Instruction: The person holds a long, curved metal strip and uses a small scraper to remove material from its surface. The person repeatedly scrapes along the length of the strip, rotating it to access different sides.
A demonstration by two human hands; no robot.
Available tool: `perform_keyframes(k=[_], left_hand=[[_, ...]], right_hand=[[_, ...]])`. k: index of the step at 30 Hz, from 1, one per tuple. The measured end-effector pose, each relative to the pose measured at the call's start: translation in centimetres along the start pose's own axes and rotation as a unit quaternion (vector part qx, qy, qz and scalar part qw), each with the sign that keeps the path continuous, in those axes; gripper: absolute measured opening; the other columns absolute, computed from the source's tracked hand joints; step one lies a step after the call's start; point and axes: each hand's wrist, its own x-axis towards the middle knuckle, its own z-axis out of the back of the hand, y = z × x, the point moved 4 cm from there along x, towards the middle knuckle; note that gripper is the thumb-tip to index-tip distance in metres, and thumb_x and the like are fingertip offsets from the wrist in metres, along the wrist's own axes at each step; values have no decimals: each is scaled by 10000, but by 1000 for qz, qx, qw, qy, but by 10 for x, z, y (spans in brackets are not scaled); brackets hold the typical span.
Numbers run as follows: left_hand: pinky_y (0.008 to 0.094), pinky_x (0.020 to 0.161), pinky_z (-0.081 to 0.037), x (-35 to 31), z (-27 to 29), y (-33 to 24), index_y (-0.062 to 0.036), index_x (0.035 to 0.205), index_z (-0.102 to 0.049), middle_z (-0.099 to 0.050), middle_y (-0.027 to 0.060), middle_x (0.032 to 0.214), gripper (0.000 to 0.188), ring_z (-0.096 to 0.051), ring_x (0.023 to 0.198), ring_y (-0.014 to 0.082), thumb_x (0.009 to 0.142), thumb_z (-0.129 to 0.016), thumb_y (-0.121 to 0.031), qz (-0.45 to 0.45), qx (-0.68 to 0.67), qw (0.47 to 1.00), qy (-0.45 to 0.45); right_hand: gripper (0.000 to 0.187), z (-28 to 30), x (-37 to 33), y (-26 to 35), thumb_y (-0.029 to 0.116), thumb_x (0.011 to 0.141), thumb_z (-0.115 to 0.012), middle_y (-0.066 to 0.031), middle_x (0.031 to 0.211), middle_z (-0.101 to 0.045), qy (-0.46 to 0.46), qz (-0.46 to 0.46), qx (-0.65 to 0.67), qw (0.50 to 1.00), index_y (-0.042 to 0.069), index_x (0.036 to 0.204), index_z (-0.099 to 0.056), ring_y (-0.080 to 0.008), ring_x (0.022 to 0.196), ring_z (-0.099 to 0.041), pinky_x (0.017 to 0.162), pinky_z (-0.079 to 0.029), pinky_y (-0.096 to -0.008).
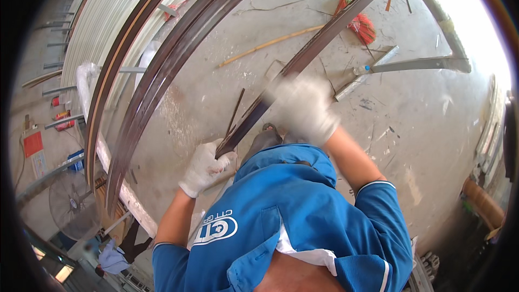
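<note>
Over the grey concrete floor point(208, 94), room is open between the long dark-brown bar point(319, 44) and the glossy dark-brown strips point(186, 40) at left; the angular grey metal frame point(419, 64) blocks passage past the bar's far end.

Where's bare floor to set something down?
Grey concrete floor: one patch between long, glossy brown strips and a thin yellow stick; another, mostly clear, right of the white-gloved right hand, below the angular grey metal frame. Crowded: far left, around the round grey fan.
</note>
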Motion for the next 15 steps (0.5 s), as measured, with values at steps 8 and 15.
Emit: perform_keyframes(k=[8, 15], left_hand=[[427, 717, -513, 7, 6, -8, -7, 1026, -700, -687, 195, 787, 304, -672, 739, 373, 879, -700, -274, -59, 151, 984, -66], [319, 660, -474, -22, 23, 22, 25, 1066, -679, -629, 44, 754, 335, -563, 690, 137, 886, -719, -255, -11, 41, 999, 18]], right_hand=[[240, 43, -11, -209, 119, 1050, -514, -81, 980, -734, -434, -283, 350, 780, -8, 1218, -630, -142, 840, -684, 738, -543, -310], [210, 23, -27, -51, 55, 1018, -543, -47, 853, -688, -137, -381, 465, 787, 19, 1194, -652, -92, 690, -625, 637, -524, -256]])
